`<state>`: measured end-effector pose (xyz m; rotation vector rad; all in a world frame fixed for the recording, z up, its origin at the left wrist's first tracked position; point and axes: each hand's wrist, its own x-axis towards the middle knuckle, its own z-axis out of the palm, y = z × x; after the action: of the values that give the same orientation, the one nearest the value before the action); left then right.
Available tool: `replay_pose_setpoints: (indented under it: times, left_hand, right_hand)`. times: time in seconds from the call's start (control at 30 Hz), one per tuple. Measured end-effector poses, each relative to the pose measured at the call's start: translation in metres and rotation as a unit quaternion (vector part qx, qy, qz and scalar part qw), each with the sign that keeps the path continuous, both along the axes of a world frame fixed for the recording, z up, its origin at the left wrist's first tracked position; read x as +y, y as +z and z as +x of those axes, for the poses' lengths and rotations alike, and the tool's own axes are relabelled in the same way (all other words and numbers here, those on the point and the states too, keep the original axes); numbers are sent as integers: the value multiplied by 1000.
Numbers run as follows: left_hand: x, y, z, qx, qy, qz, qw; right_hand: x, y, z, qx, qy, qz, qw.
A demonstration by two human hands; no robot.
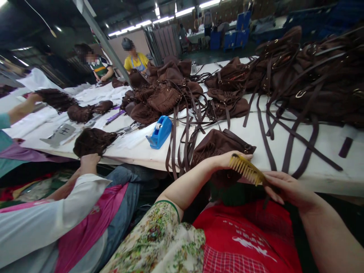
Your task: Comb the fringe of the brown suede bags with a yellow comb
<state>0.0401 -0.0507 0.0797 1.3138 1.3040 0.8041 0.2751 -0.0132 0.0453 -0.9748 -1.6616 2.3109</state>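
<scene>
A dark brown fringed bag (212, 142) lies at the table's front edge, its lower part hanging over. My left hand (227, 160) is closed on this bag near its strap end; the comb partly hides the fingers. In my right hand (287, 185) is a yellow wide-toothed comb (247, 169), gripped by its dark handle end. The comb's teeth point down and left, in front of the bag and my left hand.
A blue tape dispenser (160, 132) stands left of the bag on the white table (133, 151). Long straps (186, 148) trail to the front edge. Brown bags (321, 72) are heaped at right and behind. At left, a co-worker's hand (89, 163) touches another brown bag (92, 142).
</scene>
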Motion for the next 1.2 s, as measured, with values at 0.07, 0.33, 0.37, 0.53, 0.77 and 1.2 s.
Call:
replay_pose_setpoints:
  times: [0.07, 0.33, 0.37, 0.53, 0.77, 1.2]
  left_hand:
    - [4, -5, 9, 65, 21, 28, 997]
    - [1, -12, 10, 377, 58, 105, 918]
    - [-7, -12, 10, 402, 36, 131, 906]
    - [-69, -23, 18, 444, -55, 260, 856]
    - [-132, -49, 19, 342, -255, 224, 876]
    - [-140, -57, -65, 52, 472, 306, 825]
  right_hand:
    - [-4, 2, -4, 2, -16, 11, 1000]
    - [-27, 16, 6, 22, -1, -12, 1000]
    - [-25, 21, 7, 37, -42, 5, 998]
    - [-5, 34, -2, 54, -248, 130, 959]
    - [-1, 14, -29, -1, -223, 215, 951]
    - [-96, -12, -114, 17, -111, 339, 934]
